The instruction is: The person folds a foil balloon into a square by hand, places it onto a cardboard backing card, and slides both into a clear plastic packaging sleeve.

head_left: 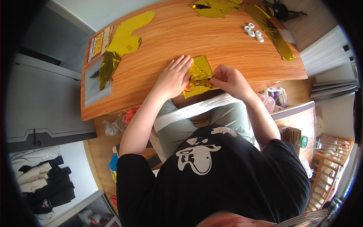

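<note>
At the table's near edge lies a crumpled, flat gold foil balloon (201, 69), with a small red spot on its lower part. My left hand (173, 78) rests on the tabletop along the foil's left side, fingers stretched out and the thumb touching it. On the opposite side my right hand (230, 80) has its fingers curled, pinching the foil's right edge between thumb and forefinger. Part of the lower foil hangs toward my lap, and folds hide its full shape.
More flat gold foil balloons lie at the table's left (126, 32), far middle (217, 8) and far right (270, 32). Several small white rolls (251, 33) sit near the right one. A clear plastic packet (97, 85) lies at the left edge. White cloth (196, 109) crosses my lap.
</note>
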`<action>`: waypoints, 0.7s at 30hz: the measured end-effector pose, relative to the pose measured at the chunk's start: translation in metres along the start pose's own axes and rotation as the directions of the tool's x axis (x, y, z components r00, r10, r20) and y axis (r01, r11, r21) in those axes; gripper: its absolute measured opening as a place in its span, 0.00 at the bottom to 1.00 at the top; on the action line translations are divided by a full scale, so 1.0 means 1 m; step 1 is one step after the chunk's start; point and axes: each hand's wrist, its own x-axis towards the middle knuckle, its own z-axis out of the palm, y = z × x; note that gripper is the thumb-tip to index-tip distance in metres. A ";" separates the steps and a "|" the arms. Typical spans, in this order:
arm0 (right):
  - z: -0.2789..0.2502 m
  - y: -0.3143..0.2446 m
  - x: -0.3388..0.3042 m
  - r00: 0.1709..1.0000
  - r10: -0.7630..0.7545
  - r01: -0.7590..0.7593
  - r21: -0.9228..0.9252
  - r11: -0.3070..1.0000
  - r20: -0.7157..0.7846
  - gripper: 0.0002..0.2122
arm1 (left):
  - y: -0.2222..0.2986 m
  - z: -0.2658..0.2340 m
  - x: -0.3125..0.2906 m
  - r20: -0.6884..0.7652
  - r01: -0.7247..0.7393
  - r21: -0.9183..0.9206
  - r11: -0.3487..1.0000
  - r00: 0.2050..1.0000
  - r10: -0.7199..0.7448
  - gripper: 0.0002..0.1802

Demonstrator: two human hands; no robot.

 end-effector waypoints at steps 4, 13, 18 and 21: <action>0.023 -0.010 -0.013 0.958 -0.086 0.035 -0.188 0.982 -0.272 0.08 | 0.001 -0.002 0.000 0.033 0.033 -0.046 0.998 0.999 -0.032 0.32; 0.039 -0.004 -0.022 0.925 -0.030 -0.064 -0.234 0.970 -0.378 0.07 | 0.000 0.000 0.000 -0.001 0.027 -0.049 0.998 1.000 -0.027 0.31; 0.033 -0.007 -0.025 0.936 0.228 -0.197 0.138 0.971 -0.267 0.07 | 0.000 0.001 0.000 -0.014 0.011 -0.047 0.999 1.000 -0.012 0.31; 0.030 0.021 -0.031 0.918 -0.188 0.115 -0.219 0.969 -0.349 0.10 | 0.000 0.002 0.000 -0.021 0.008 -0.052 0.999 1.000 -0.009 0.31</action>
